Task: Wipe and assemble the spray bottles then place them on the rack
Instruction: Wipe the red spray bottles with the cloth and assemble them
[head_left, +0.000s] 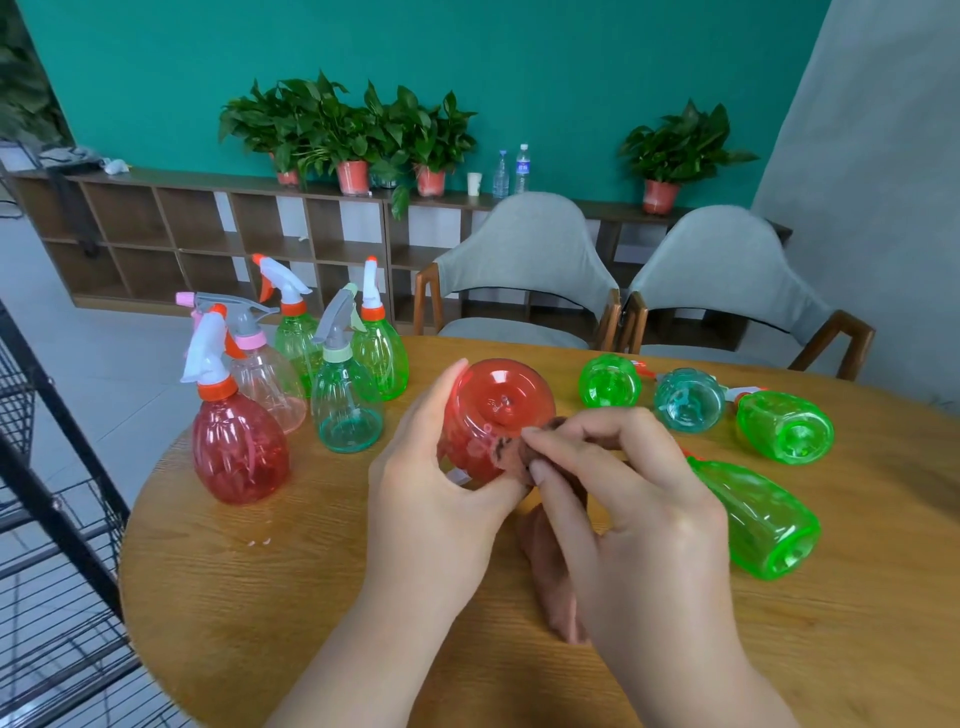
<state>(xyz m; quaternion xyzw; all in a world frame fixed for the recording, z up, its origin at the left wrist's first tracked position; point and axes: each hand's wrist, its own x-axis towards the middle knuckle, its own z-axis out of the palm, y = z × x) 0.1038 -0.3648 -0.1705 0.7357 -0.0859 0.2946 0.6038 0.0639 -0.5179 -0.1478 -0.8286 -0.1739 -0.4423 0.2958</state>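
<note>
My left hand (436, 478) grips a red bottle (501, 400) tipped on its side above the table, its base facing me. My right hand (628, 499) pinches a brownish-red cloth (511, 457) against the bottle's lower side; the cloth's tail hangs down under my palm. Several assembled spray bottles stand upright at the left: a red one (239, 447), a pink one (267, 379), a teal one (345, 400) and two green ones (379, 358). Several bottles lie on their sides at the right: green (609, 382), teal (688, 400), green (784, 426) and a larger green one (763, 525).
The round wooden table (291, 597) carries everything. A black wire rack (52, 509) stands at the left edge of view. Two grey chairs (524, 270) sit behind the table, and a low wooden shelf (208, 234) with potted plants lines the teal wall.
</note>
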